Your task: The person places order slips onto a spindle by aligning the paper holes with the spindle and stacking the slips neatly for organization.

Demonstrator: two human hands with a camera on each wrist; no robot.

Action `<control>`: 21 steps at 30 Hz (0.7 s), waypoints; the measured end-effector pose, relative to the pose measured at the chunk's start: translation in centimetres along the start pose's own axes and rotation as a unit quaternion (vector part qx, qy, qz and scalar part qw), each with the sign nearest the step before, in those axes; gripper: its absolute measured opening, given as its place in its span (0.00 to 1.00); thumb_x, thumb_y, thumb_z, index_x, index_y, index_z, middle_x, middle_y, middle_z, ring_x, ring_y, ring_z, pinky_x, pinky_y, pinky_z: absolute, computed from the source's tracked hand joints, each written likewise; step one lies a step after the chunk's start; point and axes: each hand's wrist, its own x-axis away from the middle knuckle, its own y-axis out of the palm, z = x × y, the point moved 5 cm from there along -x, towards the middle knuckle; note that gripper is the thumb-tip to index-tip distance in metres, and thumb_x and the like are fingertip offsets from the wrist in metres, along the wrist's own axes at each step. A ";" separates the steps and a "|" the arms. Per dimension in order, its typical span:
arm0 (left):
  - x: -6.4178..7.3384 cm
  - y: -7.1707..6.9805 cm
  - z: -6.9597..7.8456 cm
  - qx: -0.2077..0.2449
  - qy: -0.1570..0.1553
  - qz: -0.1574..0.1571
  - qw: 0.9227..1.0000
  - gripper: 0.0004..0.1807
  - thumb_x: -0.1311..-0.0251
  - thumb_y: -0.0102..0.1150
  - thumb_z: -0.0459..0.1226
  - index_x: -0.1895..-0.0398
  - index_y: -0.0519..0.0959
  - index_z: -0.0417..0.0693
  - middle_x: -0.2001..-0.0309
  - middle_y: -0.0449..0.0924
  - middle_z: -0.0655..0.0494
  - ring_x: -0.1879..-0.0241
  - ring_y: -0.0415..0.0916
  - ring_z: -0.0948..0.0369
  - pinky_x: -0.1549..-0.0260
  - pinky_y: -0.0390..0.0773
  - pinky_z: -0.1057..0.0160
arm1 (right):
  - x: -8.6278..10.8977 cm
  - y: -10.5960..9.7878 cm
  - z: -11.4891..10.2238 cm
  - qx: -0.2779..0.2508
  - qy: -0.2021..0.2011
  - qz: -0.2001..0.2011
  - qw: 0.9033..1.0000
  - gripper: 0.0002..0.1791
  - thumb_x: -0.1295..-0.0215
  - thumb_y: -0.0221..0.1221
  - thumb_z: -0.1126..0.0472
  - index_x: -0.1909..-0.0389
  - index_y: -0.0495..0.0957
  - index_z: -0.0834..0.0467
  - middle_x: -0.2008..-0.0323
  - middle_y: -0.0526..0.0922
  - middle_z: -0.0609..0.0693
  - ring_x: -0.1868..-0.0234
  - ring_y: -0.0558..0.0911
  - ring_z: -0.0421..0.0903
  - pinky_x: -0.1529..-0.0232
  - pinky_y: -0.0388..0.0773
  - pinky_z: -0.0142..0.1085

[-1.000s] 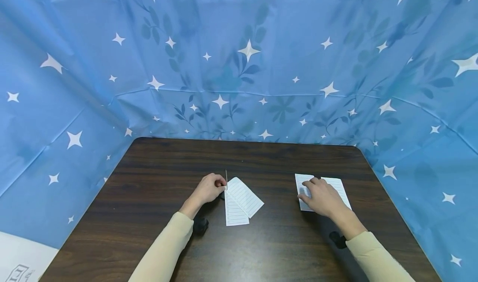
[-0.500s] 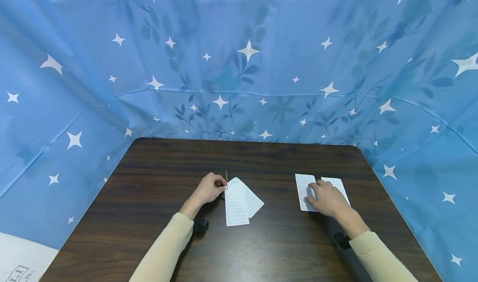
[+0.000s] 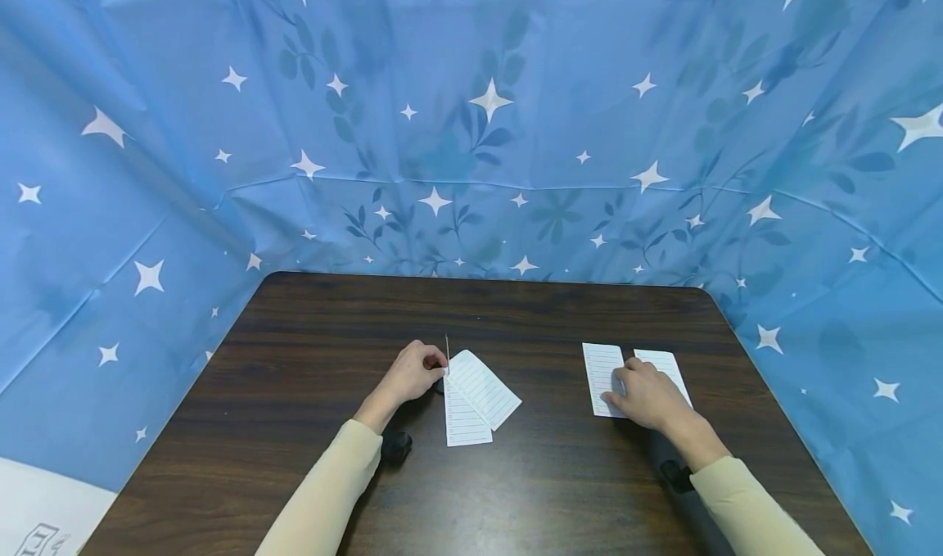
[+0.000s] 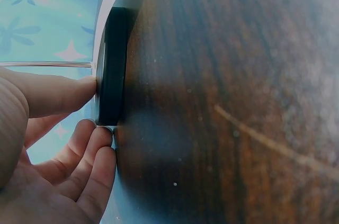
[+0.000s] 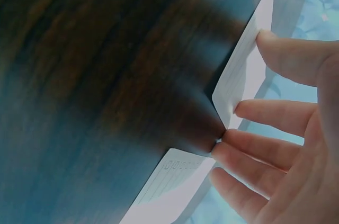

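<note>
A bill spike (image 4: 112, 70) with a flat black base and a thin upright rod stands left of the table's middle. My left hand (image 3: 405, 373) holds its base, thumb on top and fingertips at its edge. Two white lined cards (image 3: 466, 421) fan out from the foot of the rod, overlapping each other. On the right lie two more lined cards side by side. My right hand (image 3: 648, 392) rests over them; its thumb and index finger touch the left card (image 3: 600, 368). The other fingertips reach the gap and the right card (image 3: 666, 363), partly hidden by the hand.
The dark wood table (image 3: 530, 490) has rounded far corners. A blue star-patterned curtain (image 3: 471, 146) hangs behind it and at both sides. A white printed panel (image 3: 44, 499) shows at the lower left. Black camera mounts sit at both wrists.
My right hand has drawn slightly right and back, uncovering more of the left card, and its fingers have come closer together. The left hand and the bill spike stay put.
</note>
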 end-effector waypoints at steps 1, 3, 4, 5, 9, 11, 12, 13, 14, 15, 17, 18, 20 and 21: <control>0.0 0.0 0.0 -0.001 0.003 0.000 1.000 0.02 0.35 0.65 0.32 0.62 0.85 0.46 0.60 0.73 0.53 0.62 0.69 0.58 0.59 0.73 0.55 | 0.0 0.0 0.0 0.002 0.001 -0.002 1.000 0.25 0.37 0.68 0.51 0.52 0.82 0.71 0.54 0.78 0.65 0.57 0.79 0.60 0.56 0.76 0.57; 0.0 0.0 0.0 0.000 0.008 0.000 1.000 0.02 0.35 0.65 0.32 0.62 0.85 0.46 0.60 0.73 0.54 0.62 0.69 0.58 0.59 0.73 0.55 | 0.0 0.0 -0.1 0.004 0.001 -0.004 1.000 0.24 0.36 0.68 0.52 0.53 0.83 0.70 0.54 0.78 0.65 0.57 0.79 0.60 0.56 0.76 0.57; -0.1 0.0 0.0 0.000 0.010 0.000 1.000 0.02 0.35 0.65 0.32 0.62 0.85 0.46 0.60 0.73 0.54 0.62 0.69 0.58 0.58 0.73 0.54 | 0.0 0.0 -0.1 0.005 0.001 -0.004 1.000 0.24 0.36 0.68 0.52 0.53 0.83 0.70 0.54 0.78 0.65 0.57 0.79 0.60 0.55 0.76 0.57; -0.1 0.0 0.0 0.000 0.011 -0.001 1.000 0.02 0.35 0.65 0.32 0.62 0.85 0.46 0.60 0.73 0.54 0.62 0.70 0.58 0.58 0.73 0.54 | 0.0 0.0 -0.2 0.005 0.001 -0.004 1.000 0.24 0.36 0.68 0.52 0.53 0.83 0.70 0.54 0.78 0.66 0.57 0.79 0.60 0.55 0.76 0.57; 0.0 0.0 0.0 0.001 0.012 0.000 1.000 0.02 0.34 0.64 0.32 0.62 0.85 0.45 0.60 0.73 0.54 0.62 0.70 0.58 0.58 0.73 0.53 | 0.0 -0.1 -0.4 0.003 0.001 -0.001 1.000 0.22 0.36 0.68 0.53 0.55 0.83 0.69 0.55 0.78 0.66 0.59 0.78 0.59 0.57 0.76 0.57; 0.0 0.0 0.0 0.000 0.012 0.001 1.000 0.02 0.34 0.65 0.32 0.62 0.85 0.45 0.60 0.74 0.54 0.62 0.70 0.58 0.58 0.74 0.53 | 0.0 -0.1 -0.4 0.000 0.005 -0.002 1.000 0.21 0.36 0.69 0.53 0.55 0.83 0.69 0.55 0.78 0.65 0.59 0.78 0.58 0.58 0.76 0.56; 0.0 -0.1 0.0 0.001 0.011 0.001 1.000 0.02 0.34 0.65 0.32 0.62 0.85 0.45 0.60 0.74 0.54 0.62 0.70 0.59 0.58 0.74 0.54 | 0.0 -0.1 -0.4 -0.001 0.007 -0.003 1.000 0.21 0.36 0.69 0.53 0.55 0.84 0.69 0.55 0.78 0.65 0.59 0.77 0.58 0.58 0.76 0.56; -0.1 -0.1 0.0 0.001 0.011 0.001 1.000 0.02 0.34 0.65 0.32 0.62 0.85 0.46 0.60 0.74 0.54 0.62 0.70 0.59 0.58 0.74 0.54 | 0.0 0.0 -0.4 -0.002 0.010 -0.004 1.000 0.21 0.36 0.69 0.53 0.55 0.84 0.69 0.55 0.78 0.65 0.59 0.77 0.58 0.58 0.76 0.56; -0.1 -0.1 0.0 0.001 0.011 0.001 1.000 0.02 0.34 0.64 0.32 0.62 0.85 0.46 0.60 0.74 0.54 0.62 0.71 0.59 0.59 0.74 0.54 | 0.0 -0.1 -0.4 -0.004 0.012 -0.006 1.000 0.21 0.36 0.69 0.53 0.55 0.84 0.69 0.55 0.78 0.66 0.59 0.77 0.59 0.57 0.76 0.56; -0.1 -0.1 0.0 0.001 0.011 0.000 1.000 0.02 0.34 0.64 0.32 0.62 0.85 0.46 0.60 0.74 0.54 0.62 0.71 0.59 0.59 0.74 0.54 | 0.0 0.0 -0.4 -0.005 0.014 -0.007 1.000 0.21 0.35 0.68 0.54 0.55 0.84 0.69 0.54 0.78 0.66 0.58 0.77 0.59 0.57 0.76 0.56; -0.1 0.0 0.0 0.002 0.011 -0.001 1.000 0.02 0.34 0.64 0.33 0.63 0.85 0.46 0.60 0.74 0.54 0.63 0.71 0.59 0.60 0.74 0.54 | 0.1 0.0 -0.5 -0.007 0.016 -0.008 1.000 0.20 0.35 0.68 0.54 0.55 0.84 0.69 0.54 0.78 0.66 0.57 0.78 0.59 0.56 0.76 0.56; -0.1 0.0 0.0 0.003 0.011 -0.001 1.000 0.02 0.34 0.64 0.32 0.63 0.85 0.46 0.60 0.74 0.54 0.63 0.71 0.59 0.60 0.74 0.54 | 0.1 0.0 -0.5 -0.009 0.016 -0.007 1.000 0.20 0.35 0.68 0.54 0.55 0.84 0.69 0.54 0.78 0.65 0.56 0.78 0.60 0.55 0.76 0.56; -0.1 0.0 -0.1 0.003 0.011 -0.001 1.000 0.02 0.34 0.64 0.32 0.63 0.85 0.46 0.60 0.75 0.54 0.63 0.71 0.59 0.60 0.74 0.55 | 0.2 0.0 -0.6 -0.013 0.015 -0.004 1.000 0.20 0.35 0.68 0.55 0.54 0.83 0.69 0.54 0.78 0.65 0.55 0.78 0.60 0.54 0.76 0.57; -0.1 0.0 -0.1 0.004 0.012 -0.001 1.000 0.02 0.34 0.64 0.32 0.63 0.85 0.46 0.60 0.75 0.54 0.63 0.71 0.59 0.60 0.74 0.55 | 0.3 0.1 -0.6 -0.015 0.015 -0.002 1.000 0.21 0.34 0.68 0.55 0.53 0.83 0.70 0.54 0.79 0.65 0.54 0.78 0.61 0.54 0.76 0.57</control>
